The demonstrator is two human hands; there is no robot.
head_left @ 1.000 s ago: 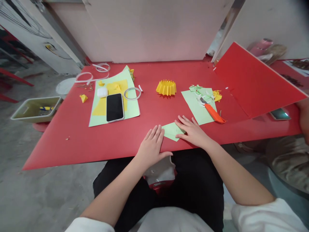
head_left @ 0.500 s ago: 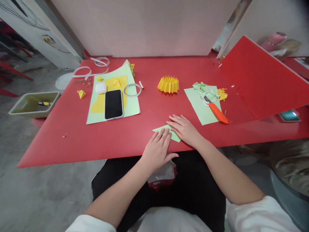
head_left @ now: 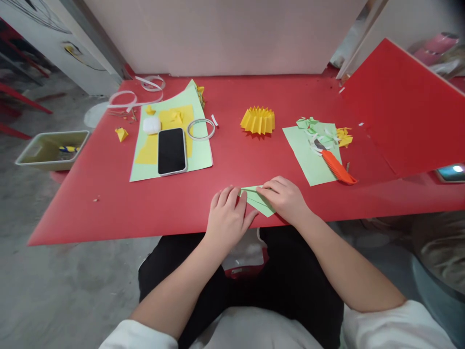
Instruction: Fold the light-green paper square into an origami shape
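Item: black-screened smartphone (head_left: 172, 151), on green and yellow sheets (head_left: 199, 157). My left hand (head_left: 227, 211), fingers slightly spread, touching one folded green paper (head_left: 259, 200) near the red worktop's (head_left: 145, 208) front edge. Pleated yellow paper (head_left: 257, 120), beyond. My right hand (head_left: 284, 198), fingers bunched on the paper; pinching, I cannot tell. Orange-handled knife (head_left: 337, 166), right.

Left hand (head_left: 227, 211) lay palm down, fingertips on left end of folded green paper (head_left: 258, 199) near front edge of red table (head_left: 174, 206). Right hand (head_left: 285, 199) pressed its right part, fingers bent. Yellow pleated paper (head_left: 258, 120) stood beyond. Phone (head_left: 172, 151) and tape roll (head_left: 201, 138) lay left, on sheets; orange-handled knife (head_left: 337, 166) right, across green sheet (head_left: 303, 154) with paper scraps (head_left: 313, 128).
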